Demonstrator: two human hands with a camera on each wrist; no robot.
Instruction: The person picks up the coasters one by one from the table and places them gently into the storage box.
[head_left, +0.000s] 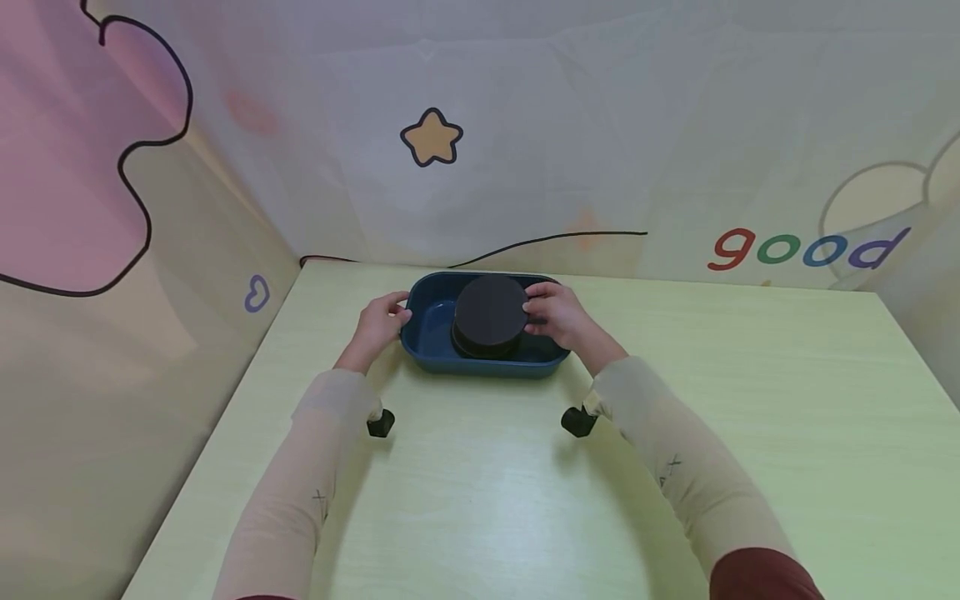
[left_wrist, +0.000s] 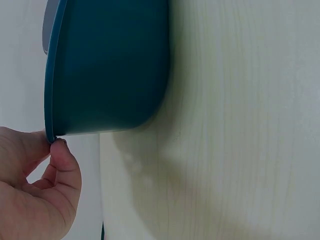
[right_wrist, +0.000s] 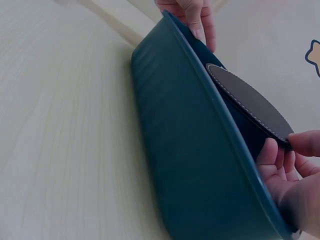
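You have bare pale wooden tabletop to the near side and far right of the dark blue oval plastic tub. The round black leather-like disc fills the tub's right half, so only its left half is open. Your left hand blocks the tub's left rim, your right hand its right. Cloth walls close the left and far sides.

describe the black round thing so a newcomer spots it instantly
On the pale green table, find the dark blue tub near the back wall. Inside it sits the black round case, pinched by the right hand: the only black, circular thing there, with stitching round its top edge.
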